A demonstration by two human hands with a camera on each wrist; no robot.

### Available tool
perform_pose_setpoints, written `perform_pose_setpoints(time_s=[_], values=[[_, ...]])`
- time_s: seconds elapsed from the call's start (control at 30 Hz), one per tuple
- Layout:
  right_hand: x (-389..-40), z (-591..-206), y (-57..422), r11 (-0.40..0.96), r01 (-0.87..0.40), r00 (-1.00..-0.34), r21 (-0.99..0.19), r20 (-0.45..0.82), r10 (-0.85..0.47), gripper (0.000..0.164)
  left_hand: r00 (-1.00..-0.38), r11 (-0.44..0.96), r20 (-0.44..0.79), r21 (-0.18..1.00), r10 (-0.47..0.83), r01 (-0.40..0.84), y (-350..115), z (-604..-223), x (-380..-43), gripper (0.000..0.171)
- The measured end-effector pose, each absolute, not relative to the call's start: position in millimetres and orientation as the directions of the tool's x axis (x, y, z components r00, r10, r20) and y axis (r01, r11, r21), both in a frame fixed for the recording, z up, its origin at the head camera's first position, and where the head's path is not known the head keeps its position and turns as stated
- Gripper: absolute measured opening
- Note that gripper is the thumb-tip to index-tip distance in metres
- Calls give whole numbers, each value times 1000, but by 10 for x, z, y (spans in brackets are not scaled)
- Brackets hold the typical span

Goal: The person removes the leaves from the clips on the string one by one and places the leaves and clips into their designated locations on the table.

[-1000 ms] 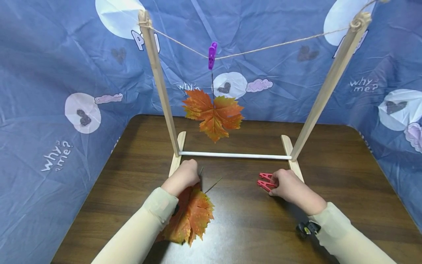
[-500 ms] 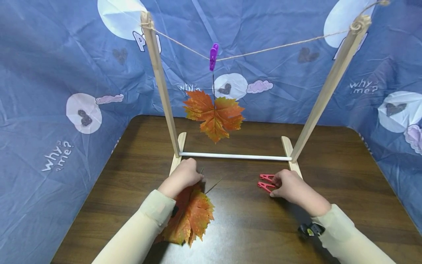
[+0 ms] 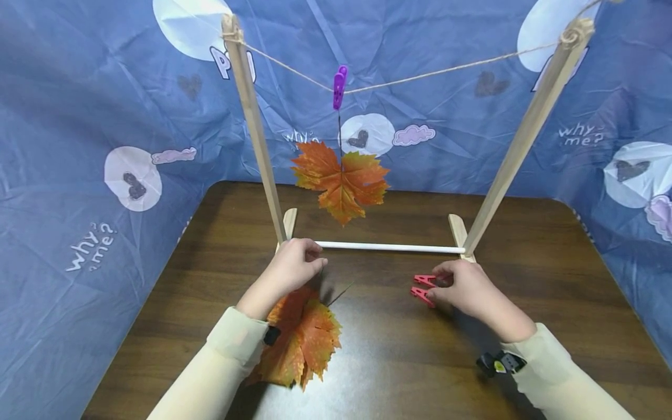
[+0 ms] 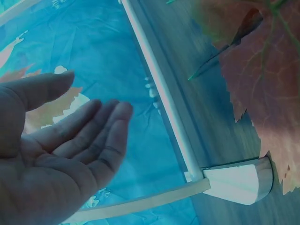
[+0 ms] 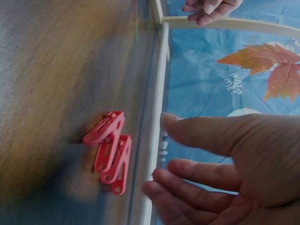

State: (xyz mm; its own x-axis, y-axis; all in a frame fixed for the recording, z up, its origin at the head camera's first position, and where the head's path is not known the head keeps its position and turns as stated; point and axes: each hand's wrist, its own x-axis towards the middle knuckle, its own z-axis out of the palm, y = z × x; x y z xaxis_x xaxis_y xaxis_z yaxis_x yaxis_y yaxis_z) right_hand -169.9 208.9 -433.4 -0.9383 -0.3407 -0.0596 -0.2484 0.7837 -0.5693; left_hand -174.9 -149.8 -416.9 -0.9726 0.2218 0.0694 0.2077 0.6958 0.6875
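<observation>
Two red clothespins (image 3: 423, 296) lie side by side on the table, and in the right wrist view the clothespins (image 5: 108, 147) partly overlap. My right hand (image 3: 464, 290) hovers just beside them, fingers relaxed, with a gap between thumb and fingers in the right wrist view. Orange maple leaves (image 3: 310, 338) are stacked at the left front, stems pointing away from me. Over those stems hovers my left hand (image 3: 290, 269), its palm bare in the left wrist view. Beyond both hands, a purple clothespin (image 3: 340, 87) holds another maple leaf (image 3: 342, 184) by its stem on the twine (image 3: 420, 76).
A wooden frame stands across the table, with a left post (image 3: 255, 128), a right post (image 3: 527, 140) and a white crossbar (image 3: 388, 247) low between them. Blue printed cloth (image 3: 131, 87) surrounds the table (image 3: 399, 361) behind and at the sides.
My left hand has risen off the leaf stack and its fingers have loosened. My right hand has drawn slightly back from the red clothespins, which stay in place.
</observation>
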Motion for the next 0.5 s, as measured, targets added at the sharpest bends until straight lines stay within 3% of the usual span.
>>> perform_pose_setpoints(time_s=[0.5], values=[[-1649,-4083,2032,635,-269,-960,-724,151,-235,40,-969,463,176,854,175,238,-1507,-3997,-1637,19]])
